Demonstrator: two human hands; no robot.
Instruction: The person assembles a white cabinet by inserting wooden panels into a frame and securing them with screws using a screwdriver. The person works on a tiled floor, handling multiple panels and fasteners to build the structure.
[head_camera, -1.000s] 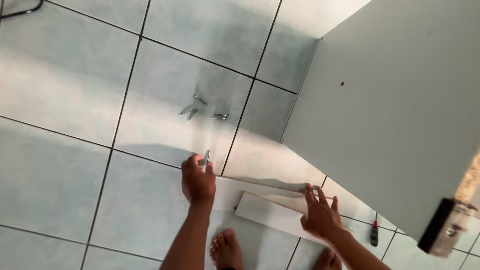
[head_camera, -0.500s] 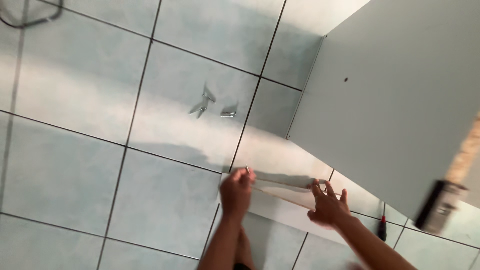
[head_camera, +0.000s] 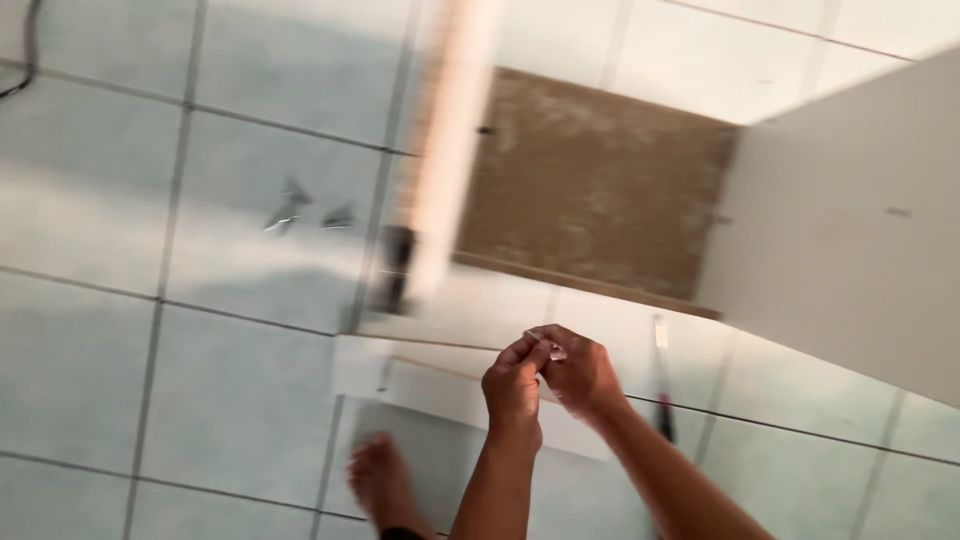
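A pale tiled floor (head_camera: 120, 400) fills most of the view, and on it stands a big white furniture panel (head_camera: 850, 250) at the right, with a brown raw-board panel (head_camera: 600, 190) lying beyond it and a blurred white board edge (head_camera: 450, 150) rising across the middle. Below these a smaller flat white panel (head_camera: 430, 385) lies on the tiles, just under the hands, and a bare foot (head_camera: 380, 480) rests on the floor beside it. A screwdriver (head_camera: 663, 390) with a dark handle lies on the floor just right of the right wrist, and a few loose metal fittings (head_camera: 300, 212) sit well apart on a tile to the left. The left hand (head_camera: 515, 385) and the right hand (head_camera: 580, 375) meet above the small panel, fingers of both closed together on a small pale fitting (head_camera: 548, 349), pinched at the fingertips; it is too small and blurred to tell its kind. Judging from this, the step is handling that tiny piece between both hands, and it goes best kept low over the panel, gripped firmly at the tips so it cannot drop and roll across the tiles, with the screwdriver left within reach.
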